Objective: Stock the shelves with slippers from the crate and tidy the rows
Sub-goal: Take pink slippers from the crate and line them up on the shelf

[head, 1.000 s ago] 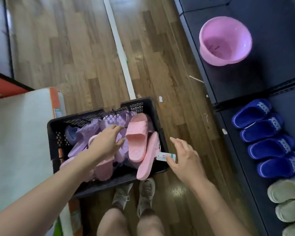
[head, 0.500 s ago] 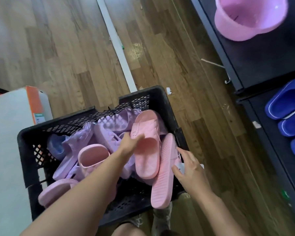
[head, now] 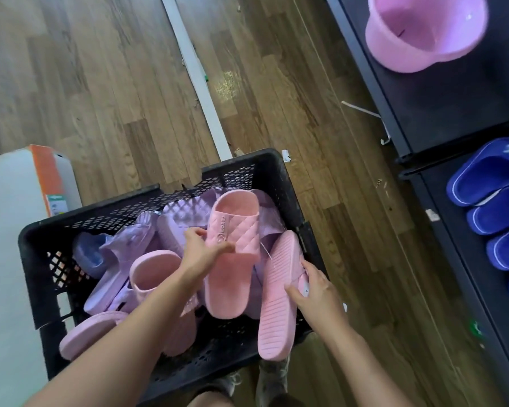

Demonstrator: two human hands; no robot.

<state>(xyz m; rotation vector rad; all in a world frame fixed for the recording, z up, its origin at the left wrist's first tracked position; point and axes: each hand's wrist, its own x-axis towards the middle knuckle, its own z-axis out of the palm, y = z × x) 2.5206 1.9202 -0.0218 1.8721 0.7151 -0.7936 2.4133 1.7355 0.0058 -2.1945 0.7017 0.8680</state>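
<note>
We log: left hand (head: pixel 202 254) pinching pink slipper (head: pixel 229 289) by its strap | right hand (head: pixel 316 292) gripping upturned slipper (head: pixel 276 312) just right of it | both in our black crate (head: pixel 282 177).

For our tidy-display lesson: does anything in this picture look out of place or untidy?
Yes. In the black plastic crate, pink and lilac slippers lie jumbled; one ribbed pink slipper is sole-up, sticking out over the rim. White paper scraps litter the wooden floor.
</note>
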